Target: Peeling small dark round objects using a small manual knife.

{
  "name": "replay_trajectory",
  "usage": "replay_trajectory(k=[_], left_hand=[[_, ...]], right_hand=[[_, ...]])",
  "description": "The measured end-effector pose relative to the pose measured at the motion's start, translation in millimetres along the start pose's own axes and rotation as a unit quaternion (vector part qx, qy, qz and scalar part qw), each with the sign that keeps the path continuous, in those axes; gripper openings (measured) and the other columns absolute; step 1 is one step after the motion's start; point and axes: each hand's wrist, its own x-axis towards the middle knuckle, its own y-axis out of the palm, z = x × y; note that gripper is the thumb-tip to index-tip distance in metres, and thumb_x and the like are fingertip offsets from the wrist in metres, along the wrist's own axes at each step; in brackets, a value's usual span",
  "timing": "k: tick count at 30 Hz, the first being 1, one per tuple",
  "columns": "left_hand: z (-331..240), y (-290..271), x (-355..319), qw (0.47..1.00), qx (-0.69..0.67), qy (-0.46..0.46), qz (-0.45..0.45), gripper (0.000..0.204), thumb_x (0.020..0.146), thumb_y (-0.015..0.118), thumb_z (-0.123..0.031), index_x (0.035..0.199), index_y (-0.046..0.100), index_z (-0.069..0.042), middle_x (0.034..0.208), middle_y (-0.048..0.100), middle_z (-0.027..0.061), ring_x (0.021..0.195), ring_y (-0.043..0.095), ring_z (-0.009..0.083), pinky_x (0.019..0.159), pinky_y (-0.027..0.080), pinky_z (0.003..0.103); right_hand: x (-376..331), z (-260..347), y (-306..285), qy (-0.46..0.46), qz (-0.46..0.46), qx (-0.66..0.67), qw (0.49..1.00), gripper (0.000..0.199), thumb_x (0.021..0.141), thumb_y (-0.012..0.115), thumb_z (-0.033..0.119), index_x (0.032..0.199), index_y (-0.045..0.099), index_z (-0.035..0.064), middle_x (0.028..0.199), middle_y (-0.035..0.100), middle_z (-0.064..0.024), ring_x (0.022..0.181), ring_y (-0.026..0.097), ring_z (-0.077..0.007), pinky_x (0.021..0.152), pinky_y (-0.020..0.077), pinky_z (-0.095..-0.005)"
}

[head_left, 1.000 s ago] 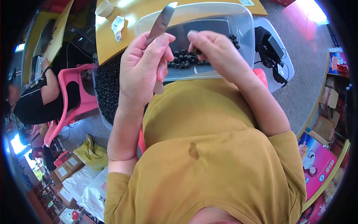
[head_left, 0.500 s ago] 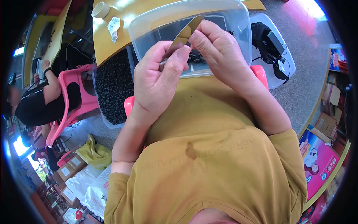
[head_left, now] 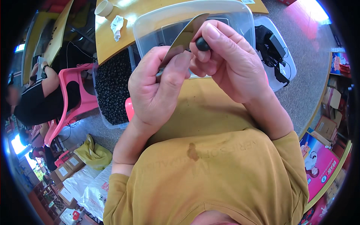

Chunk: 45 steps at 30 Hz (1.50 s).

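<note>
My left hand point(head_left: 153, 84) is closed around a broad, thin, shiny metal blade point(head_left: 183, 37), its thumb pressed along the near side. The blade's curved tip points up and to the right; its lower end is mostly hidden in the hand. Between the thumb and fingers of my right hand point(head_left: 238, 62) sits a small, smooth, round black piece point(head_left: 203, 44), just right of the blade. Both hands are in front of a large clear plastic tub point(head_left: 150, 24), whose contents they mostly hide.
Left of me, a clear bin point(head_left: 116, 126) holds many small black pieces point(head_left: 114, 88). A pale tub point(head_left: 288, 63) with black cables and an adapter stands at right. A yellow table point(head_left: 123, 37) bears a cup point(head_left: 104, 8) and crumpled tissue point(head_left: 117, 27). A person sits near a pink chair point(head_left: 88, 99).
My right hand has turned and moved slightly right, away from the blade, bringing the round black piece into sight. The left hand keeps hold of the blade, nearly in place.
</note>
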Motion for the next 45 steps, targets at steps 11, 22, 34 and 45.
replay_trajectory(k=[11, 22, 34, 45], left_hand=[[0, 4, 4, 0.993, 0.030, 0.109, 0.037, 0.015, 0.086, 0.056, -0.013, 0.087, 0.055, 0.002, 0.074, 0.063, 0.0072, 0.061, 0.061, 0.0125, 0.057, 0.048, 0.022], [2, 6, 7, 0.945, 0.247, 0.212, -0.020, 0.024, 0.072, 0.072, -0.019, 0.073, 0.053, -0.005, 0.060, 0.054, 0.0042, 0.047, 0.050, 0.0138, 0.043, 0.040, 0.024], [13, 4, 5, 0.875, 0.355, 0.330, -0.023, 0.024, 0.067, 0.074, -0.014, 0.066, 0.051, -0.006, 0.054, 0.041, 0.0032, 0.042, 0.044, 0.0159, 0.036, 0.035, 0.027], [8, 2, 8, 0.871, 0.335, 0.356, -0.037, 0.030, 0.066, 0.075, -0.018, 0.064, 0.048, -0.005, 0.053, 0.043, 0.0036, 0.041, 0.041, 0.0158, 0.035, 0.033, 0.027]], right_hand=[[-3, -1, -2, 0.013, 0.044, 0.053, 0.998, 0.024, 0.092, 0.042, 0.026, 0.090, 0.050, 0.0035, 0.063, 0.043, -0.0009, 0.048, 0.031, -0.0065, 0.048, 0.0319, -0.0207], [-5, -6, 0, 0.026, 0.006, 0.006, 1.000, 0.026, 0.091, 0.045, 0.028, 0.090, 0.051, 0.0023, 0.067, 0.052, -0.0022, 0.049, 0.039, -0.0050, 0.046, 0.0319, -0.0179], [-7, -9, 3, 0.050, -0.019, -0.010, 0.999, 0.027, 0.089, 0.050, 0.031, 0.081, 0.053, 0.0050, 0.060, 0.048, 0.0025, 0.047, 0.038, -0.0025, 0.041, 0.0268, -0.0168], [-10, -10, 3, 0.055, 0.012, 0.001, 0.998, 0.026, 0.090, 0.048, 0.030, 0.082, 0.052, 0.0055, 0.060, 0.048, 0.0017, 0.046, 0.036, -0.0026, 0.041, 0.0260, -0.0176]])
